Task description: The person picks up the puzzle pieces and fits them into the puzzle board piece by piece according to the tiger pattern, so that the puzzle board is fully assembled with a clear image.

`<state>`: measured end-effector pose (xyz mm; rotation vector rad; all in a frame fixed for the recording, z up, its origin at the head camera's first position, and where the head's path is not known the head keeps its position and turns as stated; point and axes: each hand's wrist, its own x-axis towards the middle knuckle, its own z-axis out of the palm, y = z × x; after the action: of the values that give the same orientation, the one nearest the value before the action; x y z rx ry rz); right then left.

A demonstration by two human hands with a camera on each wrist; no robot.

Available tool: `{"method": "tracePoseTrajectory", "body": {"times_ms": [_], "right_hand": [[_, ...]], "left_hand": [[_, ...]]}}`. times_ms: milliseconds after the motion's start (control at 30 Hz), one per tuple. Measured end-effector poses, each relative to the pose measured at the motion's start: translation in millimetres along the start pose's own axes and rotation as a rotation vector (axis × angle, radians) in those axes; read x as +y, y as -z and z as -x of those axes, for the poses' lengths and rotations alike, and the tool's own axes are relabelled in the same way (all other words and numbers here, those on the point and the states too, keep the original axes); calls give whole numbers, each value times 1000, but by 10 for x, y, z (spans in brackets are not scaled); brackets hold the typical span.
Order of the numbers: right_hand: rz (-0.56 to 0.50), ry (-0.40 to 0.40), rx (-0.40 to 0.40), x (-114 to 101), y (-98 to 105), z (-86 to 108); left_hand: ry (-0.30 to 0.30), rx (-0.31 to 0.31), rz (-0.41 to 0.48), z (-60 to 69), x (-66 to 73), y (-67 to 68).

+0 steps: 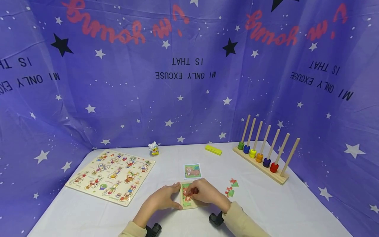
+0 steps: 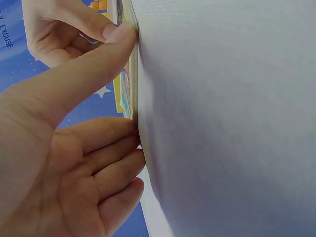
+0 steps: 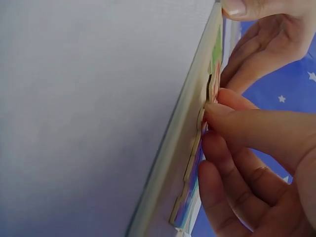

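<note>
A small wooden puzzle tray (image 1: 185, 208) lies flat at the front of the table, with red and green jigsaw pieces in its left part. My left hand (image 1: 163, 197) rests at its left side, thumb and fingers spread fairly straight along the edge. In the left wrist view, the left fingers (image 2: 118, 165) touch that edge. Over the tray, my right hand (image 1: 205, 191) pinches a puzzle piece (image 3: 213, 89) between thumb and forefinger, low against the other pieces. The right hand hides much of the tray. Two loose puzzle pieces (image 1: 229, 192) lie to its right.
A picture card (image 1: 192, 171) lies behind the tray. Farther back are a yellow block (image 1: 213, 150) and a small toy figure (image 1: 154, 148). A large peg puzzle board (image 1: 118, 176) lies left; a wooden peg rack with coloured beads (image 1: 262, 164) stands right.
</note>
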<state>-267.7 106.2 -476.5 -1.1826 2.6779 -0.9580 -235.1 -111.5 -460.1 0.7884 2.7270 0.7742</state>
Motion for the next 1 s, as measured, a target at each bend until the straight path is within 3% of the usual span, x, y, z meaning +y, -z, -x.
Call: {"method": "tracePoseTrajectory", "body": {"times_ms": [1000], "right_hand": [[40, 16, -60, 16, 52, -43]], "left_hand": [[6, -7, 13, 1, 5, 12]]}}
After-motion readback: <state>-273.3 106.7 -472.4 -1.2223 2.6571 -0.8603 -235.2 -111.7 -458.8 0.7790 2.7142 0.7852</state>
